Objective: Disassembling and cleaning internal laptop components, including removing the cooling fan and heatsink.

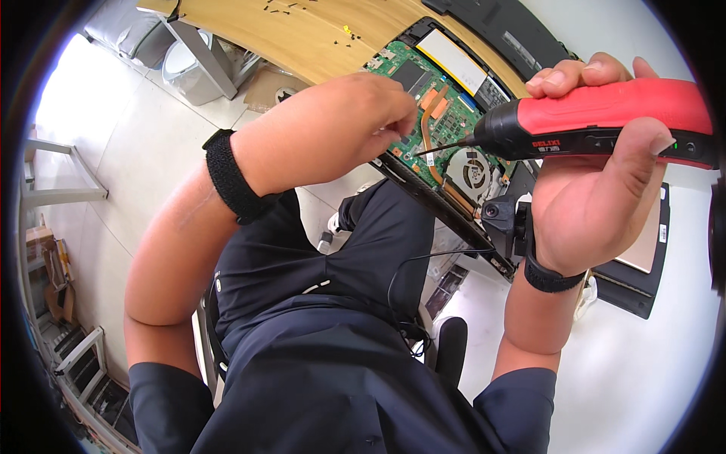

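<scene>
My right hand (597, 181) is wrapped round a red and black electric screwdriver (605, 113), its thumb along the near side. The thin bit points left, its tip at the near left corner of a green circuit board (408, 72) in an opened laptop base (435, 185). Just left of that tip hovers my left hand (352, 129), fingers curled and drawn together; whatever they may pinch is hidden. On the board run copper heat pipes (429, 125) to a round fan (469, 170). A white-labelled battery (452, 60) lies along the far side.
Small dark screws (283, 9) and a yellow piece (347, 29) lie on the wooden table (302, 41). Behind the laptop rests a dark panel (503, 30); another black panel (635, 284) is at right. A cable (423, 257) trails from the small camera (495, 212) at my right wrist.
</scene>
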Tool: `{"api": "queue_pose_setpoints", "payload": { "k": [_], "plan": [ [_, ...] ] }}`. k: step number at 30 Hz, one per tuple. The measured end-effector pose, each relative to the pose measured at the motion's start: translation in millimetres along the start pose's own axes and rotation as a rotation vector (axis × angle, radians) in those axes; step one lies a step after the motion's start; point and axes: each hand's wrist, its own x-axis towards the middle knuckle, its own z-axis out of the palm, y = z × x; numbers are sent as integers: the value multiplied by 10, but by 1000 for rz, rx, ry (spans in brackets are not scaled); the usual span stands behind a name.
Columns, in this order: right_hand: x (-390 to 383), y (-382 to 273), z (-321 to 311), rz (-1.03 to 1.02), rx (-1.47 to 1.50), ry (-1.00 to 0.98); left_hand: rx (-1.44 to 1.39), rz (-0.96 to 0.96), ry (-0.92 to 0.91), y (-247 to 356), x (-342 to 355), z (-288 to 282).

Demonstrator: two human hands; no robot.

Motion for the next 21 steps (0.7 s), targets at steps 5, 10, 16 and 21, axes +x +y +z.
{"api": "queue_pose_setpoints", "payload": {
  "k": [5, 10, 16, 21],
  "plan": [
    [-4, -41, 39, -55, -132, -178, -18, 61, 9, -21, 3, 132],
    [21, 140, 92, 10, -44, -49, -5, 65, -3, -18, 11, 192],
    [12, 147, 65, -27, 130, -109, 44, 47, -28, -8, 21, 209],
    [72, 205, -42, -96, 339, -260, 47, 42, -30, 9, 18, 195]
  ]
}}
